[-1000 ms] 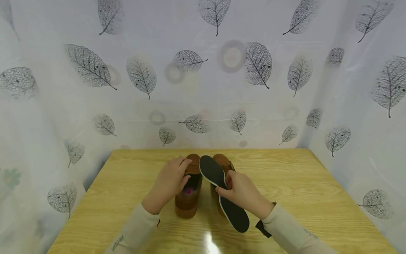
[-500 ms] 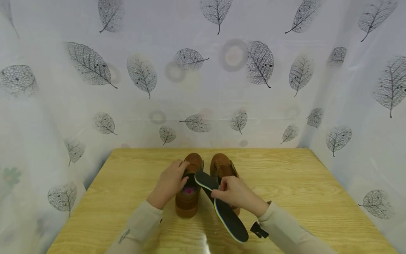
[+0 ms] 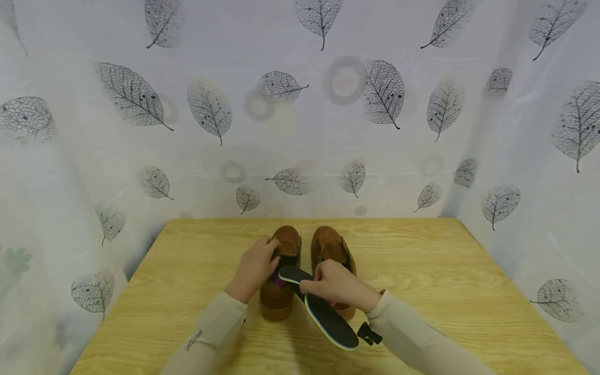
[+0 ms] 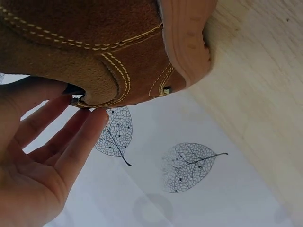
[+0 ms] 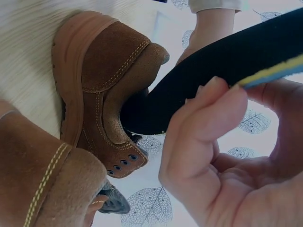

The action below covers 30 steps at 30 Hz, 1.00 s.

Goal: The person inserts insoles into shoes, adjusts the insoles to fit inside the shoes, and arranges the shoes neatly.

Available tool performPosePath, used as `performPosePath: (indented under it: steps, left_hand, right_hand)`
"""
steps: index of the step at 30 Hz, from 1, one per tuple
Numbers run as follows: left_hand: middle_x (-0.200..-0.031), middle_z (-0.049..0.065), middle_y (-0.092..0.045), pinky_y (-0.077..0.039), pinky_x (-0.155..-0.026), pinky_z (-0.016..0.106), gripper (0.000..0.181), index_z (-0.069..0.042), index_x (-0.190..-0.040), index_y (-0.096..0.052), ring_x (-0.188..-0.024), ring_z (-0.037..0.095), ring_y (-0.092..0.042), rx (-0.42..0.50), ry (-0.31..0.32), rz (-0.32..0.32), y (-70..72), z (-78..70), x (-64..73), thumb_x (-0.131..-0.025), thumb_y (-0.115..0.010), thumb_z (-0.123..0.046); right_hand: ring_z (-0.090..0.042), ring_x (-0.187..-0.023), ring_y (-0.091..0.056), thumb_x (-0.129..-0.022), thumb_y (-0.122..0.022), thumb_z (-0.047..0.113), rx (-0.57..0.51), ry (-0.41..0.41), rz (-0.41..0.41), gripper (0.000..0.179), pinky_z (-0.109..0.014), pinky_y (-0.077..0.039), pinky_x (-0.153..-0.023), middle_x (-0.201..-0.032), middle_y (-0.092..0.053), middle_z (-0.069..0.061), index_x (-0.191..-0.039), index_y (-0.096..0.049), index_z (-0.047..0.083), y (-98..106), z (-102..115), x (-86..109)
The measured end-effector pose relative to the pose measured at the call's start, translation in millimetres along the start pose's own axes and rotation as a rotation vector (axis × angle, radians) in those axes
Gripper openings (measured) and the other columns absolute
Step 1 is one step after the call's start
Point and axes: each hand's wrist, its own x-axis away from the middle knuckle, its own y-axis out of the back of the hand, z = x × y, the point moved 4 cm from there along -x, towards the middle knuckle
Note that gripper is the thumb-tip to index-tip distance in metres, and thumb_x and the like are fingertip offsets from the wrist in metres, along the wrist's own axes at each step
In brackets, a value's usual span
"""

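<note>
Two brown leather shoes stand side by side on the table, toes pointing away. My left hand holds the left shoe by the edge of its opening, thumb inside and fingers outside; the left wrist view shows the fingertips against the brown suede shoe side. My right hand pinches a black insole around its middle, a yellow and blue layer showing along its edge. Slanting down, the insole's front end enters the left shoe's mouth in the right wrist view. The right shoe stands partly behind my right hand.
A wood-grain table carries the shoes. White curtain with grey leaf prints surrounds its back and sides. A black strap clip hangs at my right sleeve, close to the insole's heel end.
My right hand has moved left and lower, bringing the insole from above the right shoe to the left shoe's opening. My left hand has stayed on the left shoe.
</note>
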Motion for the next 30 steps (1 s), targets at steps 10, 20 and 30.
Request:
performPosePath:
  steps: [10, 20, 30]
  left_hand:
    - [-0.083, 0.005, -0.056, -0.049, -0.056, 0.035, 0.013, -0.008, -0.091, -0.065, -0.068, 0.02, -0.057, -0.004, -0.033, -0.043, 0.0, 1.6, -1.8, -0.082, -0.075, -0.007]
    - [-0.083, 0.005, -0.057, -0.05, -0.057, 0.036, 0.011, -0.009, -0.09, -0.067, -0.068, 0.022, -0.06, 0.037, -0.029, -0.047, 0.8, 1.7, -1.5, -0.082, -0.074, -0.005]
    - [-0.078, 0.003, -0.059, -0.049, -0.057, 0.036, 0.01, -0.01, -0.082, -0.065, -0.068, 0.021, -0.06, 0.032, -0.011, -0.017, 4.4, 3.4, -1.8, -0.082, -0.075, -0.008]
  right_hand:
    - [-0.011, -0.036, -0.044, -0.084, -0.062, 0.032, -0.015, -0.027, 0.019, 0.04, -0.026, -0.043, -0.04, -0.04, -0.041, 0.006, -0.05, -0.048, 0.015, -5.9, 2.9, -13.4]
    - [-0.007, -0.03, -0.038, -0.085, -0.062, 0.033, -0.014, -0.012, 0.013, 0.049, -0.022, -0.034, -0.037, -0.036, -0.035, 0.007, -0.043, -0.041, 0.017, -12.3, 10.4, -27.1]
    - [-0.007, -0.03, -0.037, -0.085, -0.061, 0.029, 0.014, 0.017, -0.035, 0.047, -0.021, -0.03, -0.037, -0.036, -0.035, 0.007, -0.044, -0.041, 0.017, -19.1, 16.0, -36.4]
